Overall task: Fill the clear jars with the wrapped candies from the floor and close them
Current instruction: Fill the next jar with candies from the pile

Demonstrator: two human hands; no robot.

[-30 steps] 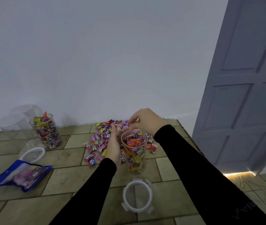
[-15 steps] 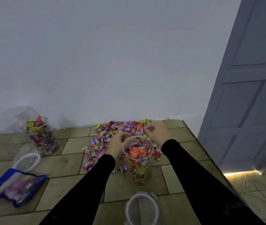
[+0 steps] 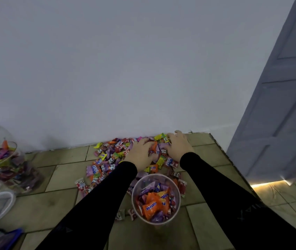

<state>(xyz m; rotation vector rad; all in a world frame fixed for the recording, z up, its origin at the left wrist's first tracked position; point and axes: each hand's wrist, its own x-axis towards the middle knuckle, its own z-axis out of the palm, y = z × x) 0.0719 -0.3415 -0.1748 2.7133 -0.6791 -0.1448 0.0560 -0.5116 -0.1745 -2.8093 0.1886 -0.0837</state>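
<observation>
Head view: left hand [image 3: 140, 152] and right hand [image 3: 178, 147], fingers spread, flat on candy pile [image 3: 111, 159]; best cup inward, scoop together, lift over near-full jar [image 3: 156, 197].

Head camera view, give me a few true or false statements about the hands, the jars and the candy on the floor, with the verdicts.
1. Both hands are on the candy pile. True: the left hand and right hand rest on it with fingers spread.
2. The near jar has its lid on. False: its mouth is open and candies show inside.
3. The near jar stands between the two forearms. True.
4. The far jar at left is empty. False: it holds wrapped candies up to its rim.
5. The candy pile lies by the door. False: it lies against the white wall.
</observation>
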